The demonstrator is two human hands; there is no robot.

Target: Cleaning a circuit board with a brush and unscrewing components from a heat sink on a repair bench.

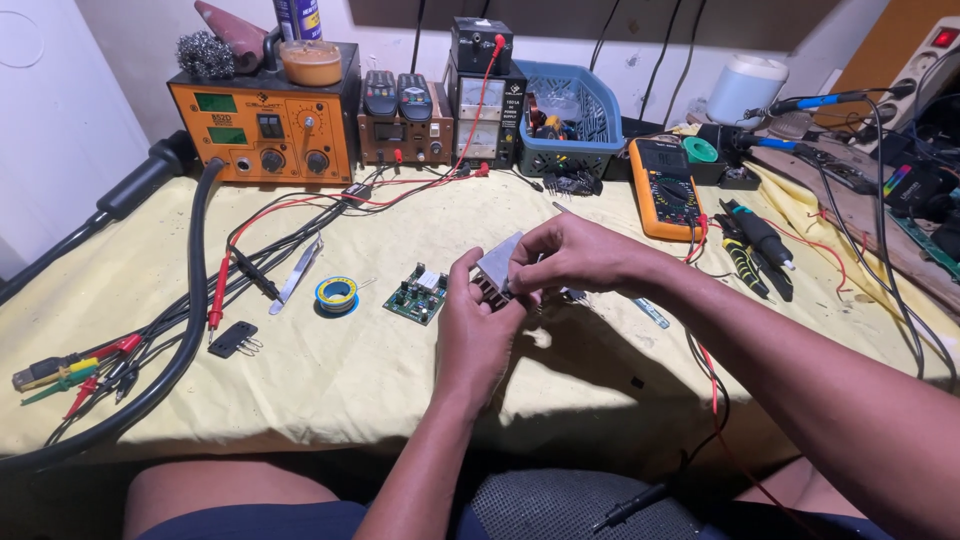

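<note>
Heatsink (497, 266), finned aluminium, off the counter (330, 370) in both your hands: left grip (478, 312) closed beneath, right grip (560, 258) pinching its top. Green circuit board (417, 294) lies alongside, nothing joined yet.

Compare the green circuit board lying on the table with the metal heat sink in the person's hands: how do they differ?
The green circuit board lies flat on the yellow cloth, untouched; the heat sink is held tilted above it by the left hand and right hand. The board is green with small parts; the heat sink is plain silver metal. Both are small and roughly rectangular.
</note>
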